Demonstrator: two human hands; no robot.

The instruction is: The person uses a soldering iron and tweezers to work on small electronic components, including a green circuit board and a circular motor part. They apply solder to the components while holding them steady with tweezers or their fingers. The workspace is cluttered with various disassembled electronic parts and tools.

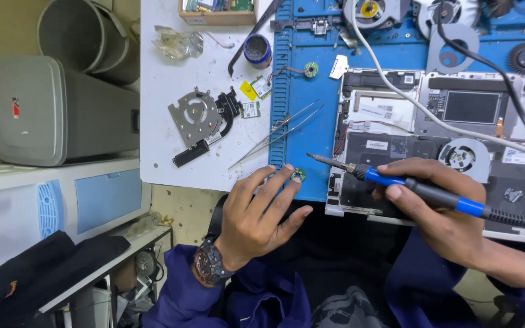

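Observation:
My right hand [442, 209] grips a blue and black soldering iron [420, 189]; its metal tip points left over the near left corner of an opened laptop [457, 130]. My left hand [259, 212] rests open at the near edge of the blue work mat [317, 115], fingers spread, fingertips touching a small round green part [299, 175]. A watch sits on that wrist. Metal tweezers [277, 132] lie across the mat's left edge, just beyond my left hand.
On the white table [159, 91] lie a metal fan plate with heat pipe [202, 121], small green circuit cards [255, 97], a dark round pot [257, 50] and a crumpled plastic bag. Cooling fans and a white cable lie at the back. A grey machine [50, 112] stands left.

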